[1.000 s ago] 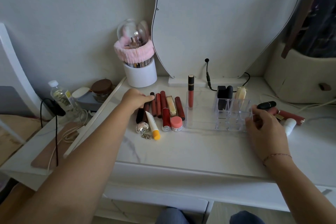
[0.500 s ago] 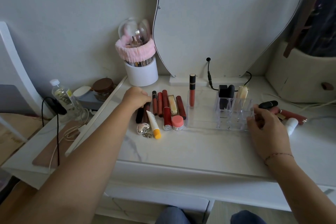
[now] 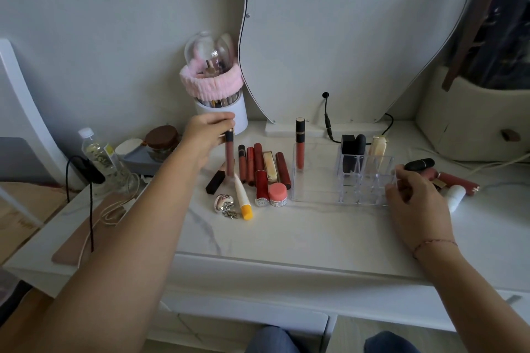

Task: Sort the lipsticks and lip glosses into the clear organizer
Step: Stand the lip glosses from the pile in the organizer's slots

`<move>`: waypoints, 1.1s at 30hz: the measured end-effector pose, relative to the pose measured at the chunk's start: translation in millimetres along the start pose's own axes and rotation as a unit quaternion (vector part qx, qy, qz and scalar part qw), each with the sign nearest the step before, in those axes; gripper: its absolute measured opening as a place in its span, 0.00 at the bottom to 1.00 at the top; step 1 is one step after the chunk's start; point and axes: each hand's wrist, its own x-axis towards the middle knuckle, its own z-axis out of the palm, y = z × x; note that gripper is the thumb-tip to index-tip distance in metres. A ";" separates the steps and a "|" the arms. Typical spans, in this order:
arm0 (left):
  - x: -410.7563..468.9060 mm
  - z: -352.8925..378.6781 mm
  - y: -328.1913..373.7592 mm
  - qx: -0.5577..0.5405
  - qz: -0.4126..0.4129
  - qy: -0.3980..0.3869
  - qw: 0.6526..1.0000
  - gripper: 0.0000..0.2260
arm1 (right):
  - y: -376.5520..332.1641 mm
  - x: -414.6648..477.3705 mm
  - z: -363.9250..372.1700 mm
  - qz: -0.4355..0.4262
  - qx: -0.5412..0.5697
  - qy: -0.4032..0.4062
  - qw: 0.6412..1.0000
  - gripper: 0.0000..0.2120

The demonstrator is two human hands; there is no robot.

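Observation:
My left hand [image 3: 205,137] grips the black cap of a mauve lip gloss tube [image 3: 229,156], which hangs upright above the left end of a row of lipsticks and glosses [image 3: 259,166] lying on the marble top. The clear organizer [image 3: 324,189] stands right of that row. In it are an upright red lip gloss [image 3: 300,143], two black lipsticks [image 3: 352,146] and a cream tube [image 3: 377,147]. My right hand [image 3: 415,203] holds the organizer's right front corner. More lipsticks [image 3: 453,180] lie behind that hand.
A white brush holder with a pink band [image 3: 218,100] stands behind my left hand, beside a curved mirror [image 3: 344,37]. A keychain [image 3: 225,205], a yellow-capped tube [image 3: 242,198] and a pink jar [image 3: 277,194] lie in front of the row. A water bottle [image 3: 99,155] and cables sit left.
My left hand has closed on the mauve lip gloss and lifted it upright off the row. My right hand stays at the organizer's corner.

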 end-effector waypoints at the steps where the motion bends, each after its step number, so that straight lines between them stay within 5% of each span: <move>1: -3.3 2.0 9.4 -0.015 0.014 -0.007 1.000 0.09 | -0.1 -0.1 0.1 0.000 0.000 0.001 1.000 0.16; 13: -49.2 82.9 104.7 -0.067 0.201 -0.156 0.965 0.08 | 0.0 0.2 -0.4 0.007 0.000 -0.001 1.000 0.16; 33: -34.0 113.0 24.6 0.091 0.162 -0.179 0.966 0.11 | -1.9 0.1 -0.4 0.013 0.003 0.001 1.000 0.15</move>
